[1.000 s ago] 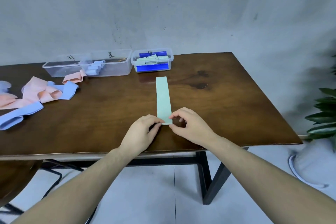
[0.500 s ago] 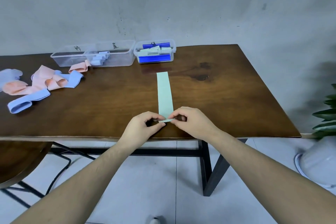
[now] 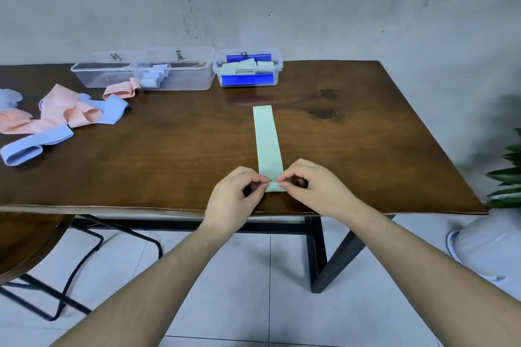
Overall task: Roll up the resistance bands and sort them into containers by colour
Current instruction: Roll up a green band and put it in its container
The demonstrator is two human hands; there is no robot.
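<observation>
A pale green resistance band [image 3: 266,141] lies flat and straight on the brown table [image 3: 174,149], running away from me. Its near end is folded over into a small first turn. My left hand [image 3: 235,200] pinches that turn at its left side, and my right hand [image 3: 313,190] pinches it at its right side. Three clear containers stand at the back: an empty left one [image 3: 101,73], a middle one [image 3: 180,76] with rolled light blue bands, and a right one [image 3: 248,67] with blue clips holding rolled green bands.
Loose pink bands [image 3: 56,113] and light blue bands [image 3: 33,146] lie in a heap at the table's left. A round wooden stool [image 3: 25,242] stands below left. A potted plant [image 3: 504,177] in a white pot stands at the right, past the table's corner.
The green band's near end has been lifted and folded over into a first turn between my fingers. The camera has tilted, so the table sits lower in view.
</observation>
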